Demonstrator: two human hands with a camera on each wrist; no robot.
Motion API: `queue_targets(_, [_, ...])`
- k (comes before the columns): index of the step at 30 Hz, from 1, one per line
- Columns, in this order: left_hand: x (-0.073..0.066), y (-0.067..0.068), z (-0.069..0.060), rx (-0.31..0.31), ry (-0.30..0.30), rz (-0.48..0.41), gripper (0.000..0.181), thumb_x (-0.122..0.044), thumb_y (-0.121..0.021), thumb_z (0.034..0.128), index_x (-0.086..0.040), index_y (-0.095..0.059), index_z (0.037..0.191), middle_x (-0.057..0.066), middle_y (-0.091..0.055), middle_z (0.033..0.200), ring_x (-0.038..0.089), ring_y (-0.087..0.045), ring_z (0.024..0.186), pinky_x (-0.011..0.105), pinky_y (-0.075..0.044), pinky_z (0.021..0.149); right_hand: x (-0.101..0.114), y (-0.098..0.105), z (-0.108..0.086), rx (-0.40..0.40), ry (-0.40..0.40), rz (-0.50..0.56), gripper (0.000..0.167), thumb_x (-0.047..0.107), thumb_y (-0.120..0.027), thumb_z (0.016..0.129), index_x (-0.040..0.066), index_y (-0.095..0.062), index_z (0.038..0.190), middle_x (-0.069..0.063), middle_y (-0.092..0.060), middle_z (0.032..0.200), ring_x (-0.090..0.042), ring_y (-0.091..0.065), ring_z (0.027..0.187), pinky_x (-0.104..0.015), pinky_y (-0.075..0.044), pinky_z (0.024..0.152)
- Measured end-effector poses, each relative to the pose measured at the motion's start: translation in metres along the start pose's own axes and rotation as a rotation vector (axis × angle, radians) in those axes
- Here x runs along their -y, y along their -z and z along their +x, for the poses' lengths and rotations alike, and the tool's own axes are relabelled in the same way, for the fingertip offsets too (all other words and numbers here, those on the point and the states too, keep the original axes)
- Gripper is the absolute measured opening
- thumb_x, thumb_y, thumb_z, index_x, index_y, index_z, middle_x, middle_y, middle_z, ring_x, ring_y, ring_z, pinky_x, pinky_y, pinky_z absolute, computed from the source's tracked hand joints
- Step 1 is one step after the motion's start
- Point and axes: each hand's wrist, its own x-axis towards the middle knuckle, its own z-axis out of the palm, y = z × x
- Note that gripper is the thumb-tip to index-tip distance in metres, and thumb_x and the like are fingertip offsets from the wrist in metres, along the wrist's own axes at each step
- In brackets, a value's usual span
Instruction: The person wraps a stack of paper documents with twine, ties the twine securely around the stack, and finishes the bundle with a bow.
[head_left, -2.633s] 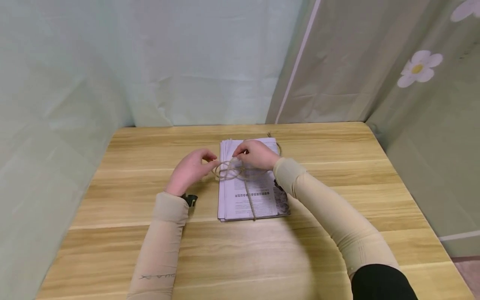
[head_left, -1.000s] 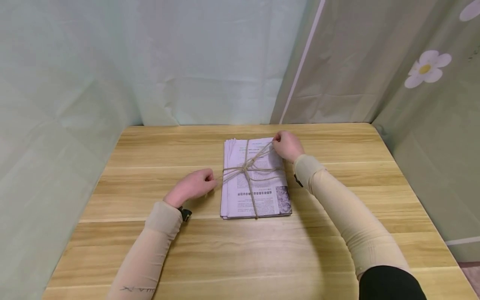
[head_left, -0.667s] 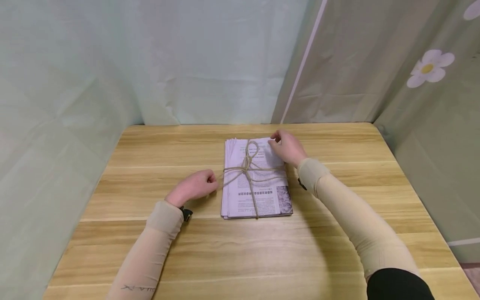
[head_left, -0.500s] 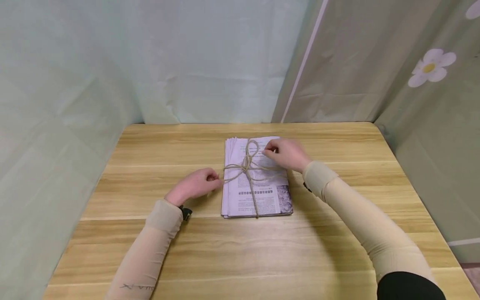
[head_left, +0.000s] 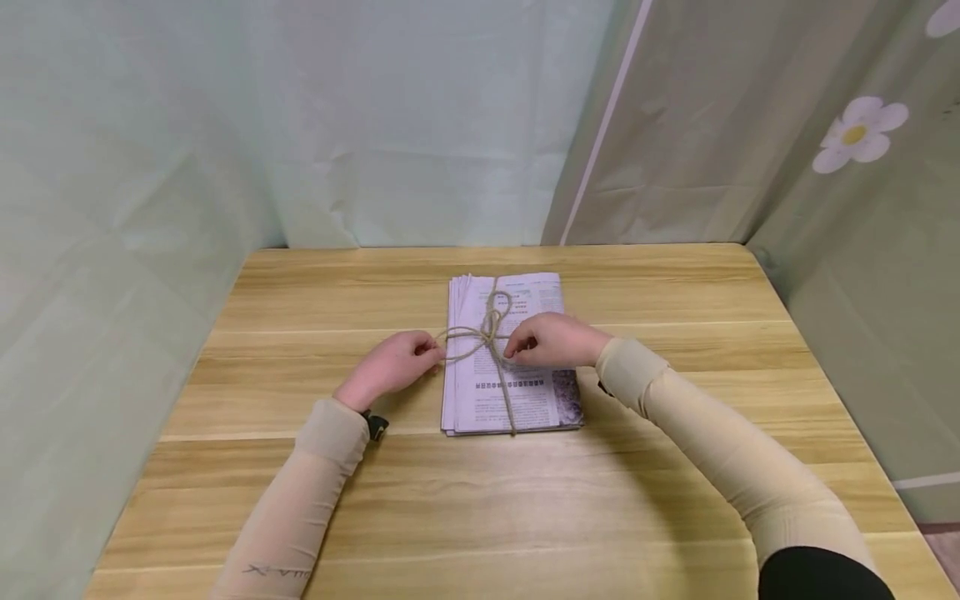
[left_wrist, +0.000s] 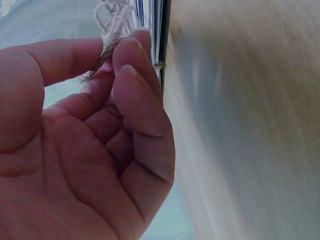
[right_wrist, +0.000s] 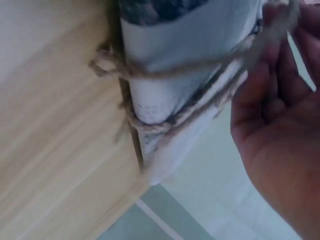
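A stack of folded newspapers [head_left: 517, 404] lies on the table, bound crosswise with jute twine [head_left: 491, 337]. Its knot sits near the middle of the top sheet, with a loop standing out toward the back. At the stack's left edge my left hand [head_left: 397, 362] pinches a twine strand between thumb and fingertips; the left wrist view shows the twine end [left_wrist: 92, 72] poking out of that pinch. Over the right half of the papers my right hand [head_left: 558, 340] holds another strand just right of the knot. In the right wrist view this twine [right_wrist: 200, 64] runs blurred to the fingers.
The wooden table [head_left: 480, 517] extends around the stack on all sides. Pale curtains [head_left: 420, 125] hang behind its back edge and at both sides; the right one bears a printed flower [head_left: 858, 135].
My right hand let go of the loop at the stack's upper right, then came down and left to a strand beside the knot. My left hand stayed at the left edge, shifting slightly.
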Motion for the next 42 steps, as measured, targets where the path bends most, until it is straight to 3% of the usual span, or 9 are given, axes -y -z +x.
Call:
queue_targets(5, [0.000,0.001,-0.002,-0.001,0.011,-0.010,0.026,-0.033,-0.060,0.1042,-0.009,-0.070,0.101,0.006,-0.065,0.084,0.019,-0.054,0.070,0.034,-0.045,0.064,-0.004,0.012,0.012,-0.148,-0.079,0.016,0.018,0.025,-0.065,0.100,0.014,-0.079,0.102,0.005,-0.071,0.093,-0.013,-0.062,0.082,-0.035,-0.051,0.078])
queue_targets(9, [0.000,0.002,-0.002,-0.023,0.021,-0.034,0.028,-0.035,-0.060,0.1038,-0.009,-0.070,0.104,0.008,-0.066,0.087,0.021,-0.056,0.072,0.036,-0.047,0.065,-0.010,0.024,0.031,-0.261,-0.152,0.019,0.022,0.020,-0.060,0.104,0.006,-0.072,0.116,-0.007,-0.071,0.107,-0.022,-0.064,0.098,-0.041,-0.051,0.089])
queue_targets(16, [-0.007,-0.004,0.001,-0.090,-0.022,-0.111,0.031,-0.039,-0.058,0.1044,-0.011,-0.071,0.111,0.006,-0.067,0.093,0.022,-0.060,0.081,0.037,-0.049,0.071,-0.021,0.024,0.061,-0.204,-0.251,-0.071,0.033,0.016,-0.057,0.103,0.003,-0.065,0.131,-0.016,-0.067,0.121,-0.029,-0.061,0.113,-0.043,-0.047,0.100])
queue_targets(23, [-0.014,-0.010,0.004,0.008,-0.033,-0.470,0.034,-0.024,-0.054,0.1082,0.005,-0.060,0.125,0.019,-0.068,0.106,0.027,-0.067,0.080,0.045,-0.060,0.072,-0.029,0.013,0.065,-0.212,-0.295,0.021,0.026,0.005,-0.061,0.096,0.003,-0.068,0.121,-0.013,-0.066,0.109,-0.026,-0.060,0.100,-0.040,-0.049,0.090])
queue_targets(28, [-0.012,-0.011,0.004,0.010,-0.042,-0.528,0.033,-0.019,-0.050,0.1093,0.009,-0.054,0.127,0.023,-0.069,0.105,0.025,-0.068,0.079,0.044,-0.061,0.074,-0.027,0.017,0.054,-0.257,-0.315,0.221,0.013,0.005,-0.058,0.096,0.002,-0.067,0.105,-0.011,-0.065,0.100,-0.022,-0.057,0.086,-0.035,-0.049,0.078])
queue_targets(33, [-0.010,-0.010,0.004,0.009,-0.048,-0.531,0.033,-0.018,-0.050,0.1095,0.009,-0.054,0.127,0.021,-0.069,0.102,0.025,-0.067,0.078,0.041,-0.060,0.074,-0.024,0.022,0.041,-0.276,-0.365,0.627,0.021,0.010,-0.053,0.102,-0.003,-0.060,0.117,-0.014,-0.061,0.097,-0.024,-0.057,0.083,-0.036,-0.054,0.072])
queue_targets(35, [-0.010,-0.009,0.004,0.006,-0.046,-0.528,0.032,-0.018,-0.050,0.1093,0.009,-0.054,0.126,0.019,-0.068,0.101,0.025,-0.067,0.078,0.040,-0.060,0.073,-0.024,0.024,0.037,-0.245,-0.366,0.690,0.027,0.014,-0.055,0.104,-0.003,-0.062,0.124,-0.016,-0.062,0.097,-0.026,-0.057,0.085,-0.039,-0.054,0.075])
queue_targets(38, [-0.008,-0.009,0.004,0.006,-0.038,-0.531,0.031,-0.018,-0.051,0.1092,0.008,-0.055,0.125,0.018,-0.068,0.099,0.025,-0.066,0.078,0.039,-0.060,0.073,-0.022,0.027,0.032,-0.192,-0.371,0.596,0.033,0.025,-0.062,0.103,0.002,-0.068,0.125,-0.016,-0.065,0.098,-0.026,-0.058,0.088,-0.039,-0.052,0.078])
queue_targets(42, [-0.005,-0.009,0.003,0.007,-0.035,-0.536,0.030,-0.018,-0.051,0.1091,0.008,-0.056,0.123,0.018,-0.068,0.098,0.026,-0.066,0.079,0.038,-0.060,0.073,-0.019,0.025,0.030,-0.155,-0.416,0.483,0.030,0.030,-0.064,0.102,0.003,-0.070,0.111,-0.011,-0.069,0.095,-0.019,-0.059,0.076,-0.029,-0.045,0.064])
